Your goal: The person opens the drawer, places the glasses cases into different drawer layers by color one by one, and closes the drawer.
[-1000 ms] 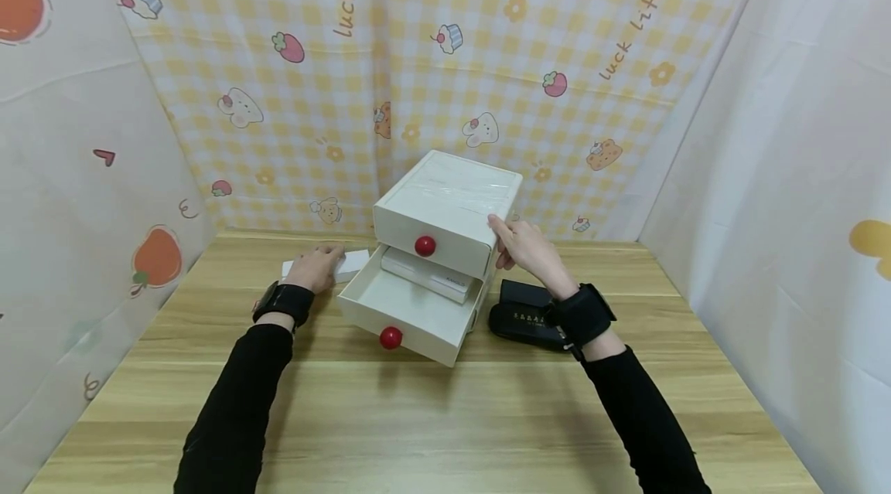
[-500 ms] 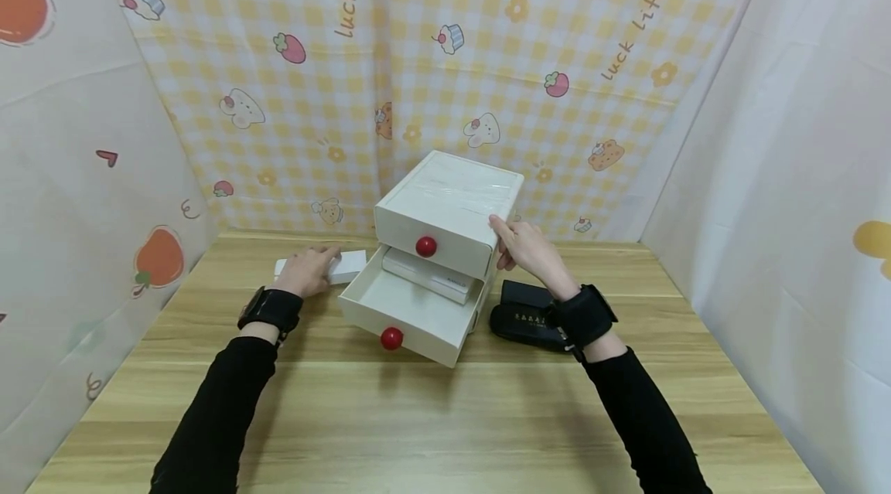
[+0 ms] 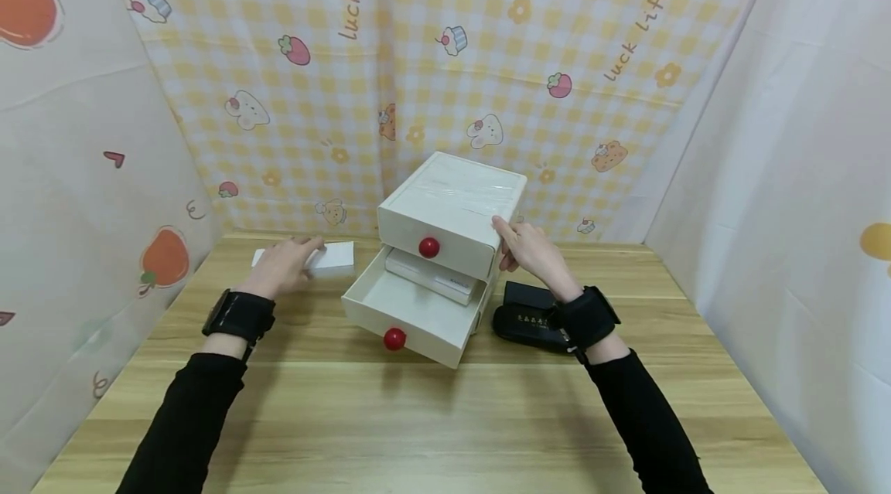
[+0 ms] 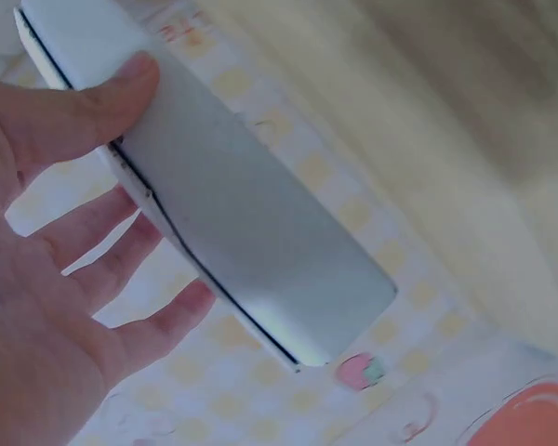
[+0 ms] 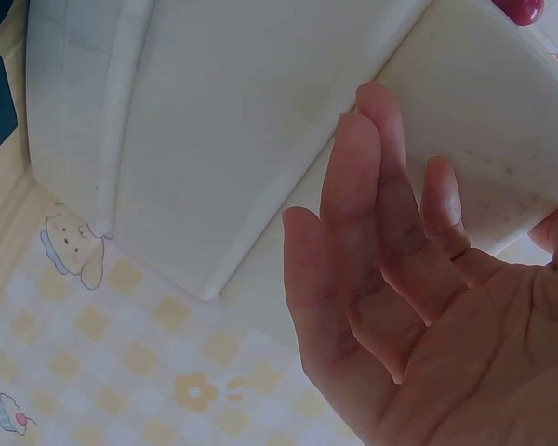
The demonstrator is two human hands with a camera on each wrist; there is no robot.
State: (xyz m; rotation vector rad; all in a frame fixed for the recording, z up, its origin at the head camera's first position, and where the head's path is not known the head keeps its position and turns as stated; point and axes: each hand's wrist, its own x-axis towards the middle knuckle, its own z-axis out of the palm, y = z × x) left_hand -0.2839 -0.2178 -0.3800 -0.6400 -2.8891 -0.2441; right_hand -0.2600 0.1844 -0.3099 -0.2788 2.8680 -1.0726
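In the left wrist view my left hand (image 4: pixel 65 232) holds a slim white case (image 4: pixel 232 204), with a dark seam along its edge. The thumb lies on its broad face and the fingers are behind it. In the head view this case stays low at the back left of the table, partly covered by the hand. My right hand (image 3: pixel 534 250) touches the right side of a white two-drawer cabinet (image 3: pixel 455 189), near its top front corner, its fingers fairly straight. The lower drawer (image 3: pixel 411 308) is pulled out and holds a white box (image 3: pixel 430 276); the upper drawer (image 3: pixel 411 235) is closed.
A black case (image 3: pixel 530 328) with gold lettering lies right of the cabinet, under the right wrist, beside another dark item (image 3: pixel 527 294). Red knobs stick out from the drawer fronts. Patterned cloth (image 3: pixel 445 92) hangs behind the wooden table (image 3: pixel 362 432), with white cloth on both sides.
My left hand has moved left along the back of the table, away from the cabinet, and the white case has shifted left with it. The right hand and the drawers keep their places.
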